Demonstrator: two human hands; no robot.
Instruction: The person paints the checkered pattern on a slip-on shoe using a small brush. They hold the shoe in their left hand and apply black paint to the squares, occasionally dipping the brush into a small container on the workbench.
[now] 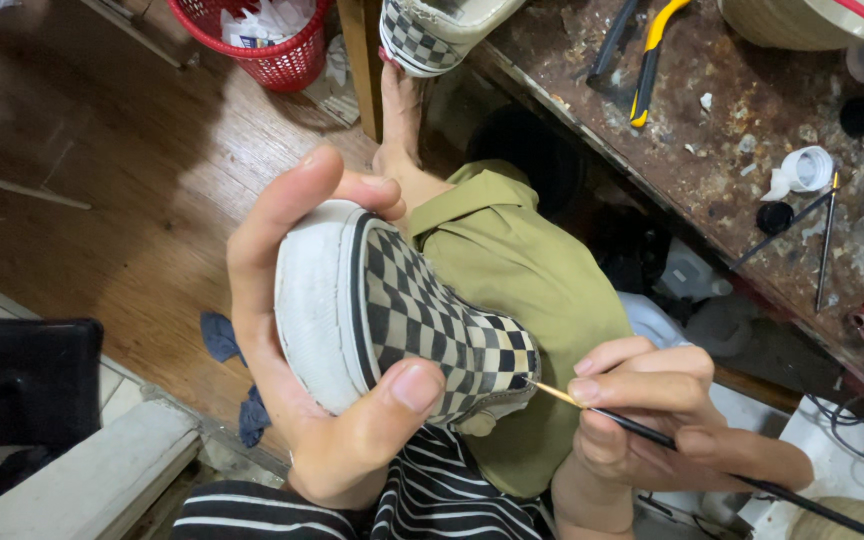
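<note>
Two hands work: the left hand (297, 400) cups a light, stiff-soled checkered shoe (402, 315) by its rubber toe, grip closed; just beside it, the right hand (642, 400) pinches a thin brush (632, 425) at the shoe's soft, yielding canvas.

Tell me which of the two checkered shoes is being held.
The nearer checkered shoe, gripped toe-first in the left hand while the right hand holds a thin brush to it. The other shoe rests on the workbench edge.

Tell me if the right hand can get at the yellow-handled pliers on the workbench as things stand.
Probably not freely: the right hand is gripping a thin brush against the checkered shoe. The pliers lie uncovered on the workbench, farther off.
</note>
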